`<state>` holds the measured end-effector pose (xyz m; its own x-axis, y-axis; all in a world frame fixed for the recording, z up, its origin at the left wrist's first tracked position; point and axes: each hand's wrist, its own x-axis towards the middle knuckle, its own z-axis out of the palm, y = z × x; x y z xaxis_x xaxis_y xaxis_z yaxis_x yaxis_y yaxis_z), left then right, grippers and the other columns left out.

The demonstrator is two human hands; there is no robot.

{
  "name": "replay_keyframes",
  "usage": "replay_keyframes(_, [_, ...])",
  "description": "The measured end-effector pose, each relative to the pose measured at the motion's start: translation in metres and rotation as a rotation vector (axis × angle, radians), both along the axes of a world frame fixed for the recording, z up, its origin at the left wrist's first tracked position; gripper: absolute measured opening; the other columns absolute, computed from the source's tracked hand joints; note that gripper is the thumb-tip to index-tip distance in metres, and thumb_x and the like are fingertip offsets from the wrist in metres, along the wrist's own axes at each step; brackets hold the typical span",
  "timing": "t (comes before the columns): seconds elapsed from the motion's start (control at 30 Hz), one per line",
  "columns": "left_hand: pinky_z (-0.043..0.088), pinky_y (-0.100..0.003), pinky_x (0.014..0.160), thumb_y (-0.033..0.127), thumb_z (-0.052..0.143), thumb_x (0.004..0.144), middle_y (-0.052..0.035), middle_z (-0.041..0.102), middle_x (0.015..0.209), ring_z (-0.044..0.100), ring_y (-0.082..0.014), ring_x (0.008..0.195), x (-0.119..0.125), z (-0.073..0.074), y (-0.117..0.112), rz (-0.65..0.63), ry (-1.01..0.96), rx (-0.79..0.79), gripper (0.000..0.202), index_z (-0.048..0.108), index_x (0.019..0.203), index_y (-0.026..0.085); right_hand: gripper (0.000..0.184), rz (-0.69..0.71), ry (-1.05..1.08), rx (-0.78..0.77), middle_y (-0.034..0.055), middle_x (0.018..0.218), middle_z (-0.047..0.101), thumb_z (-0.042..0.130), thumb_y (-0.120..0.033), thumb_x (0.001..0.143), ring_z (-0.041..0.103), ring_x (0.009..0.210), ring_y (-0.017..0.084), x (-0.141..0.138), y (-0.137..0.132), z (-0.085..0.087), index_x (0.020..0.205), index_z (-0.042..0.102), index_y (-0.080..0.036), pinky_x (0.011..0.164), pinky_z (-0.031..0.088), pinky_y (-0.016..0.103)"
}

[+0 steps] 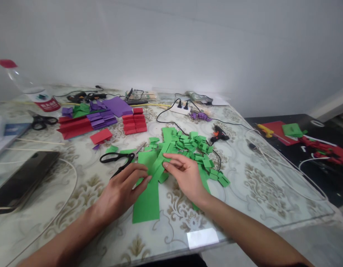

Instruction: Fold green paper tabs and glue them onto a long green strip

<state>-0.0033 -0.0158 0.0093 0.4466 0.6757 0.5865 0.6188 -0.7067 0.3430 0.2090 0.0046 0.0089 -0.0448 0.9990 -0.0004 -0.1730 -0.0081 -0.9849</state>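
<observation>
Clear plastic bottle [25, 81], red label [50, 104] illegible, beyond left hand [127, 185]; green paper strip [158, 167] pinched between left and right hand [185, 176]

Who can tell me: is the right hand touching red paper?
No, the right hand touches a green paper strip, while the red folded paper lies farther back.
</observation>
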Motion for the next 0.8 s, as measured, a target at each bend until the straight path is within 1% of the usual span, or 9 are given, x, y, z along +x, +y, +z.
replay_keyframes(0.13, [0.058,-0.025,0.082,0.012,0.061,0.097,-0.0042,0.071,0.101,0.073,-0.0164,0.093,0.001,0.001,0.000,0.004,-0.046,-0.033,0.009,0.059,0.095,0.020,0.020,-0.042,-0.102,0.091,0.0020,0.082,0.076,0.078,-0.028,0.082,0.068,0.072,0.016,0.000,-0.001,-0.001,0.101,0.082,-0.023,0.071,0.058,0.030])
replay_keyframes(0.2, [0.059,-0.026,0.081,0.013,0.061,0.097,-0.0037,0.072,0.100,0.074,-0.0165,0.091,0.002,0.000,0.000,0.023,-0.065,-0.050,0.008,0.058,0.096,0.021,0.019,-0.047,-0.138,0.124,0.0028,0.085,0.077,0.076,-0.026,0.083,0.069,0.074,0.017,0.000,-0.002,-0.001,0.101,0.082,-0.024,0.071,0.058,0.030])
replay_keyframes(0.27, [0.060,-0.026,0.076,0.014,0.061,0.097,-0.0034,0.072,0.099,0.074,-0.0154,0.084,0.004,-0.001,-0.001,0.052,-0.074,-0.073,0.009,0.058,0.103,0.021,0.019,-0.043,-0.159,0.138,0.0032,0.087,0.078,0.076,-0.025,0.084,0.070,0.076,0.017,-0.001,-0.004,-0.001,0.102,0.082,-0.025,0.073,0.059,0.031])
replay_keyframes(0.33, [0.060,-0.024,0.070,0.016,0.061,0.097,-0.0038,0.071,0.100,0.074,-0.0139,0.076,0.006,-0.003,-0.002,0.082,-0.077,-0.101,0.017,0.056,0.112,0.021,0.020,-0.036,-0.174,0.149,0.0035,0.088,0.079,0.076,-0.025,0.084,0.070,0.077,0.018,-0.002,-0.006,-0.001,0.102,0.082,-0.025,0.073,0.059,0.031])
replay_keyframes(0.47, [0.061,-0.026,0.067,0.017,0.060,0.097,-0.0058,0.068,0.106,0.072,-0.0137,0.073,0.008,-0.008,-0.002,0.140,-0.076,-0.093,0.026,0.053,0.121,0.022,0.022,-0.003,-0.172,0.148,0.0041,0.089,0.079,0.075,-0.023,0.084,0.071,0.078,0.018,-0.006,-0.011,-0.003,0.105,0.082,-0.024,0.073,0.059,0.031])
replay_keyframes(0.53, [0.062,-0.029,0.071,0.015,0.058,0.097,-0.0075,0.067,0.112,0.073,-0.0156,0.080,0.009,-0.009,-0.001,0.148,-0.060,-0.065,0.026,0.053,0.121,0.022,0.024,0.019,-0.158,0.134,0.0043,0.090,0.079,0.075,-0.023,0.084,0.072,0.079,0.018,-0.007,-0.013,-0.004,0.107,0.082,-0.024,0.074,0.059,0.032])
replay_keyframes(0.63, [0.062,-0.031,0.080,0.012,0.057,0.097,-0.0093,0.067,0.116,0.073,-0.0202,0.097,0.009,-0.009,0.000,0.147,-0.025,-0.038,0.027,0.055,0.122,0.022,0.026,0.039,-0.133,0.113,0.0045,0.091,0.080,0.076,-0.025,0.083,0.072,0.079,0.018,-0.009,-0.014,-0.003,0.109,0.081,-0.024,0.074,0.059,0.031])
replay_keyframes(0.8, [0.060,-0.029,0.087,0.015,0.060,0.098,-0.0076,0.070,0.112,0.073,-0.0198,0.101,0.009,-0.004,-0.001,0.124,-0.027,0.001,0.020,0.059,0.117,0.021,0.024,0.054,-0.111,0.088,0.0037,0.089,0.079,0.077,-0.026,0.082,0.070,0.075,0.017,-0.010,-0.015,-0.003,0.106,0.082,-0.025,0.069,0.058,0.029])
